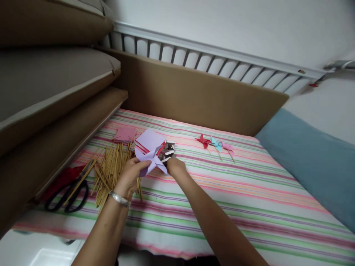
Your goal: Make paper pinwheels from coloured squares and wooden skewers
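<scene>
My left hand [129, 176] pinches a folded lilac paper pinwheel [151, 159] above the striped cloth [222, 192]. Against the pinwheel's right side, my right hand [175, 166] grips a small silver stapler [168, 149]. Just behind them lies a stack of lilac and red paper squares [149, 140]. A pile of thin wooden sticks [111, 166] lies under and left of my left hand.
Black-handled scissors [68, 197] and red paper [62, 179] lie at the left edge. A pink paper square [125, 133] sits behind the sticks. Three finished pinwheels, red [203, 140], blue [216, 144] and pink [227, 147], lie farther right. Brown cushions [50, 96] rise at left; blue bedding [310, 159] at right.
</scene>
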The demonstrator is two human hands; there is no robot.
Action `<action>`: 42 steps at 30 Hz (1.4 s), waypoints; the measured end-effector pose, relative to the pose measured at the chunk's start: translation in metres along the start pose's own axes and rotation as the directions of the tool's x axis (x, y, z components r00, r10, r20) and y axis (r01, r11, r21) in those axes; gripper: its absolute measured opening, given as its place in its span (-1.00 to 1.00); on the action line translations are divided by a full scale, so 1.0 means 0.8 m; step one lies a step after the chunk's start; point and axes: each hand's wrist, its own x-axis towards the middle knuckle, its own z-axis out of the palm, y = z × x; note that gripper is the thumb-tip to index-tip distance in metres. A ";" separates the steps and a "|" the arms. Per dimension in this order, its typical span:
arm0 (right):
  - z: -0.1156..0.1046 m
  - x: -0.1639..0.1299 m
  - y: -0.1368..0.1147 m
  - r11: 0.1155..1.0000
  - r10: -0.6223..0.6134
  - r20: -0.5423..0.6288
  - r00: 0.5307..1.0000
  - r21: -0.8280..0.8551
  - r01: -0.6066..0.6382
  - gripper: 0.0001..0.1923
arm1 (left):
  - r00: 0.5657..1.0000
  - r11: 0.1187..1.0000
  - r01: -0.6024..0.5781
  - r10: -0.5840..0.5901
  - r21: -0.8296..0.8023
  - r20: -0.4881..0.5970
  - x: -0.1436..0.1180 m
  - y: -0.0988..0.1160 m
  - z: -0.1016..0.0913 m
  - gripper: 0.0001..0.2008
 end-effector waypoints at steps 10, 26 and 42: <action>0.010 -0.005 0.035 0.987 -0.043 -0.122 0.992 0.151 0.062 -0.82 | 0.998 0.996 0.008 -0.002 0.092 -0.067 0.003 -0.014 0.008 -0.78; 0.007 -0.013 0.042 0.978 -0.104 -0.140 0.985 0.168 0.127 -0.82 | 0.998 0.999 -0.025 0.027 0.031 -0.063 0.015 -0.018 0.008 -0.68; -0.001 0.013 0.009 0.994 0.003 0.003 1.000 0.105 -0.003 -0.64 | 0.999 0.996 -0.014 0.017 0.086 -0.038 0.012 -0.016 0.008 -0.68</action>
